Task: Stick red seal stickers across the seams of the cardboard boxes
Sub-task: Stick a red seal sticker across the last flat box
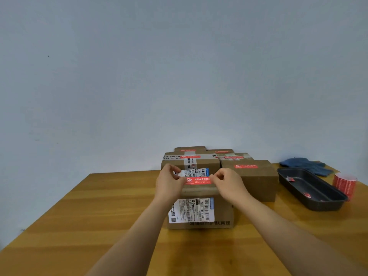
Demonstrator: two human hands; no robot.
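Note:
A cardboard box (223, 208) with a white shipping label stands at the table's middle, nearest me. A red seal sticker (197, 180) stretches level just above its top. My left hand (169, 181) pinches the sticker's left end and my right hand (227, 181) pinches its right end. Whether the sticker touches the box top I cannot tell. Behind stand several more boxes: one taped box (201, 163) with a red sticker on top, and a plain box (258, 180) to the right bearing a red sticker on its front upper edge.
A dark tray (314, 193) with a few red scraps in it lies at the right. A roll of red stickers (345, 185) stands beside it, and blue gloves (306, 165) lie behind. The wooden table (89, 216) meets a pale wall.

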